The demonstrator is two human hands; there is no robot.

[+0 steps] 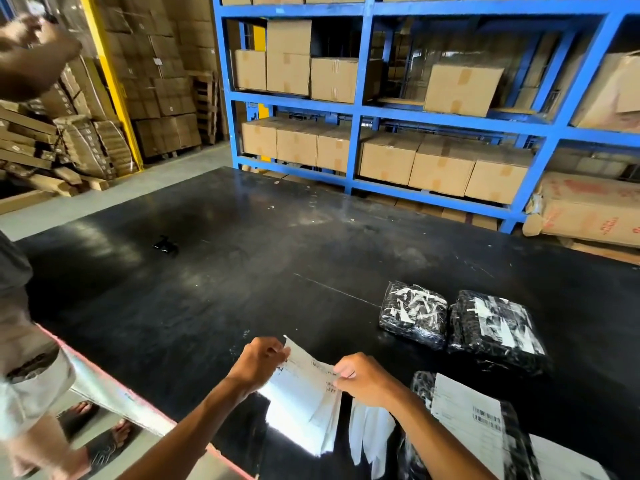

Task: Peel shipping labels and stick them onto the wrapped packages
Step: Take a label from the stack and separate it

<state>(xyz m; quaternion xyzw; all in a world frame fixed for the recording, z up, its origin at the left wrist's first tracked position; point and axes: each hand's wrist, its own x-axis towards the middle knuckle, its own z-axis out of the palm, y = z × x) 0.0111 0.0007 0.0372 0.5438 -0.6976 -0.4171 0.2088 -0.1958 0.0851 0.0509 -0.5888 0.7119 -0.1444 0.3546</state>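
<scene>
At the far left edge stands a second person point(20, 341), seen only in part: a raised arm at the top corner, a grey shirt and light shorts lower down, and sandalled feet on the concrete floor. Behind them are stacks of brown cartons point(162, 98) and a yellow post point(110, 81). A large black table point(242, 271) fills the middle of the view, its surface scuffed and shiny, with a small dark object point(165, 244) lying alone toward its left side. At the near edge of the table, the wearer's left hand point(258, 360) is closed in a pinch on the upper left corner of a stack of white shipping labels point(304, 396), held up above the table and tilted. Just to the right, the right hand point(363, 377) pinches the right edge of the same stack with thumb and fingertips, the remaining fingers curled in. White paper strips point(367, 434) hang below the right hand. Farther right, two packages wrapped in black plastic point(414, 315) point(495, 329) lie side by side on the table, touching, each with torn white label remnants on top. Nearest the wearer, at the lower right, a third black package point(512, 431) carries a large white label point(467, 410) with barcodes. Behind the table, blue metal shelving point(356, 116) holds rows of taped cardboard boxes point(388, 157).
</scene>
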